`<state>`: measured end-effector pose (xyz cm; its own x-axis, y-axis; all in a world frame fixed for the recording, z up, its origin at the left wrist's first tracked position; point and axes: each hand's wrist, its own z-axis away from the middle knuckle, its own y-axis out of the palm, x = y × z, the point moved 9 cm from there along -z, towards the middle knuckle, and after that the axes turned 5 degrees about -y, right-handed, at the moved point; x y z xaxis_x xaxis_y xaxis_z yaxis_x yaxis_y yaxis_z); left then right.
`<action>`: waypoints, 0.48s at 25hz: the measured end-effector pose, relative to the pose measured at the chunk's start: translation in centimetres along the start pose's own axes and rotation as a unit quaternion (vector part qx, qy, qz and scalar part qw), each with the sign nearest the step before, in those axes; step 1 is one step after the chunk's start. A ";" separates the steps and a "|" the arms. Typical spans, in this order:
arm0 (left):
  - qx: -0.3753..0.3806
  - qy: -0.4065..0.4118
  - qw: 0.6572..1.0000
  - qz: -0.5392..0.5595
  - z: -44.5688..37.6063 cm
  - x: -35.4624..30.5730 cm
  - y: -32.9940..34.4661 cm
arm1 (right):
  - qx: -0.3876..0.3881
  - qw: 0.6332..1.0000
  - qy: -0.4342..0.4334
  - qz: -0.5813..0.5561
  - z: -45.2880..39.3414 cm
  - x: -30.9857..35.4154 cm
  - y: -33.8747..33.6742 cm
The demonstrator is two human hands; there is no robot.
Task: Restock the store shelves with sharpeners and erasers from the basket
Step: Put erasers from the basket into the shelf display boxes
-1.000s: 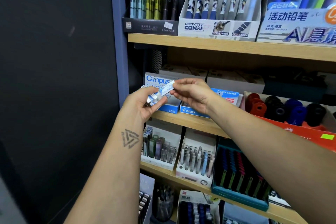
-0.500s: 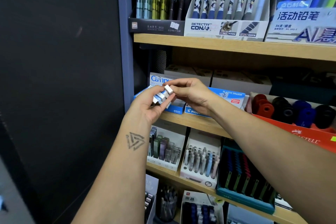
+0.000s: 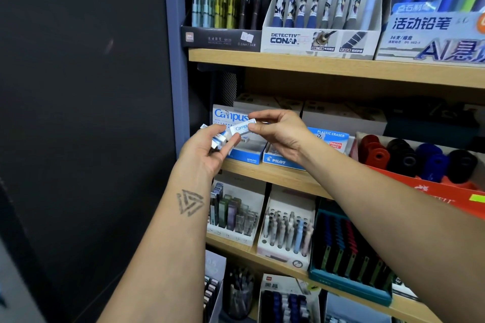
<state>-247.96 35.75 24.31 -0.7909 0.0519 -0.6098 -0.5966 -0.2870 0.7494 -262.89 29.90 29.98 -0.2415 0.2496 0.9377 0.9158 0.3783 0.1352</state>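
Forearms rise from the near edge toward the middle shelf, bare to the wrist, the left one bearing a triangular tattoo. The left hand is turned palm up and slightly cupped, its fingers curled round a small cluster of wrapped erasers, the thumb pressing against their right end. The right hand comes in from the right with its wrist bent, thumb and forefinger pinching one Campus eraser by its right end, the other fingers loosely curled behind. That eraser is a small rectangular block in a glossy white and blue paper sleeve, tilted with its right end higher, its left end touching the left thumb. It hangs just in front of the open Campus box, a white and blue cardboard tray at the left end of the wooden shelf. Just right of it sits a blue Pilot eraser box, partly hidden by the right wrist. Farther right, a red cardboard tray holds rounded plastic sharpeners in red, black and blue. On the shelf above, upright pens stand in printed card display boxes.
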 end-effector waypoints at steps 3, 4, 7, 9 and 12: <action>-0.016 0.013 1.000 -0.013 -0.2 -0.1 -0.3 | 0.025 0.999 -0.008 0.019 0.0 -0.3 0.2; -0.021 0.019 0.999 -0.015 -0.4 -0.2 -0.5 | 0.031 0.999 -0.010 0.023 0.0 -0.5 0.1; -0.033 0.029 0.999 -0.023 -0.6 -0.5 -0.8 | 0.032 0.999 -0.012 0.037 -0.1 -0.8 -0.1; -0.039 0.038 0.998 -0.032 -0.6 -0.5 -0.8 | 0.028 0.998 -0.008 0.047 -0.2 -1.0 -0.1; -0.043 0.065 0.996 -0.038 -0.3 -1.0 -0.8 | 0.029 0.997 -0.010 0.067 -0.3 -1.3 0.0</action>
<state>-246.66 35.65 24.24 -0.7157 -0.0453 -0.6969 -0.6367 -0.3677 0.6778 -262.54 29.34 28.87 -0.1251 0.3187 0.9395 0.9202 0.3914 -0.0103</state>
